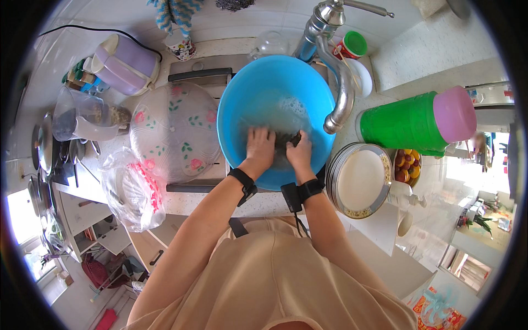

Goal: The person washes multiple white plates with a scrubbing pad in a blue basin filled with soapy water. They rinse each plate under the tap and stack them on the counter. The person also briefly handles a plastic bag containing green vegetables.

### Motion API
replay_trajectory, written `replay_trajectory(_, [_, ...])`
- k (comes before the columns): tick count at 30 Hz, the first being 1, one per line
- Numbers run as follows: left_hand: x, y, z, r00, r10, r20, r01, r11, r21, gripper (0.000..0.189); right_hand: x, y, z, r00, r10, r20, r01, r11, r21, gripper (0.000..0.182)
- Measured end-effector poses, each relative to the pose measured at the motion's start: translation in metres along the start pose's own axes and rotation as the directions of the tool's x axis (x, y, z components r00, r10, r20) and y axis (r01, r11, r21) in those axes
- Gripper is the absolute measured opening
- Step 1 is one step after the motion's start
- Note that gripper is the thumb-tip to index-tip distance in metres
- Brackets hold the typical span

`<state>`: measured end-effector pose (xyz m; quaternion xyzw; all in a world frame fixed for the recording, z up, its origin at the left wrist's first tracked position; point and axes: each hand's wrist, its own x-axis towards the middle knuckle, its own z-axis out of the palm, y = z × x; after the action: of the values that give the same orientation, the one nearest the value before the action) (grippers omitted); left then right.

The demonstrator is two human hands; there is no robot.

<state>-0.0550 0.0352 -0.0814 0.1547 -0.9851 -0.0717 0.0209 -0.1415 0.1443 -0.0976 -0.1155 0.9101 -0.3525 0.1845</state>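
A large blue plastic basin [231,95] holds cloudy water [264,109] with a patch of foam [293,105]. Both of my hands reach into it, and each wrist wears a black strap. My right hand [300,152] grips a dark piece [295,138] between thumb and fingers; what it is, I cannot tell. Beside it, my left hand [260,146] points away from me, back up, its fingertips blurred in the water. More dark material [281,139] shows between the hands, partly submerged. Whether the left fingers hold any of it is hidden.
A metal faucet [346,90] arches over the basin's right rim. Stacked plates [363,179], a green container [400,121] and a fruit bowl [407,165] stand right. Left are a flowered translucent cover [175,132], a plastic bag [132,189], a clear pitcher [68,117] and a purple kettle [126,66].
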Motion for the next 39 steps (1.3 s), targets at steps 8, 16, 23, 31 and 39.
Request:
replay_trajectory(8, [0.01,-0.007,-0.006,0.981,-0.076,0.176,0.12,0.96,-0.252,0.035,-0.016,-0.017,-0.015,0.935,-0.304,0.184,0.341,0.913,-0.223,0.064])
replay_trajectory(16, [0.009,-0.008,-0.057,0.838,-0.157,0.523,0.463,-0.303,-0.833,0.04,-0.002,0.009,-0.01,0.794,-0.226,0.564,-0.405,0.495,0.769,0.035])
replay_trajectory(23, [-0.017,0.008,-0.054,0.971,0.138,-0.197,-0.22,0.84,-0.497,0.038,-0.022,-0.028,-0.035,0.712,-0.187,0.676,-0.676,0.076,0.733,0.025])
replay_trajectory(31, [-0.002,-0.005,-0.075,0.997,-0.016,-0.076,-0.041,0.72,-0.693,0.021,-0.026,-0.036,-0.051,0.56,-0.21,0.801,-0.721,0.353,0.597,0.007])
replay_trajectory(39, [0.008,-0.011,-0.052,0.995,0.059,0.082,-0.022,0.918,-0.397,0.015,-0.032,-0.033,-0.03,0.8,-0.363,0.477,0.198,0.911,0.361,0.012])
